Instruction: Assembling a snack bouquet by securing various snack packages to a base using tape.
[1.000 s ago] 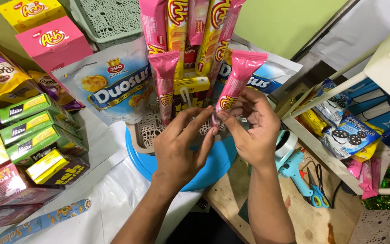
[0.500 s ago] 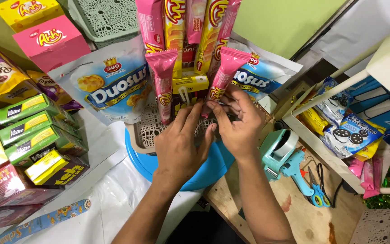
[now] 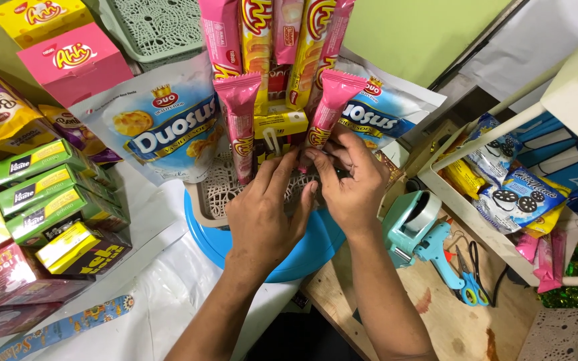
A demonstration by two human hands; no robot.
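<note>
Both hands meet at the base of an upright arrangement of snack packets in a beige perforated basket (image 3: 214, 199) set on a round blue stand (image 3: 306, 257). My right hand (image 3: 350, 179) grips the lower end of a pink wafer packet (image 3: 331, 103) that stands tilted in the front row. My left hand (image 3: 264, 214) presses its fingers against the foot of the same packet. A second pink packet (image 3: 240, 124) stands to the left of it. Behind rise tall pink and yellow stick packets (image 3: 287, 47) and two white pouches (image 3: 162, 127).
Green, yellow, pink and maroon snack boxes (image 3: 41, 194) lie at left on white plastic. A teal tape dispenser (image 3: 413, 224), blue glue gun (image 3: 444, 257) and scissors (image 3: 466, 274) lie on the wooden board at right. A white rack (image 3: 503, 180) holds cookie packs.
The pink packet has been brought down and leftward into the front row. My hands moved from holding it up to pressing its lower end against the arrangement's base.
</note>
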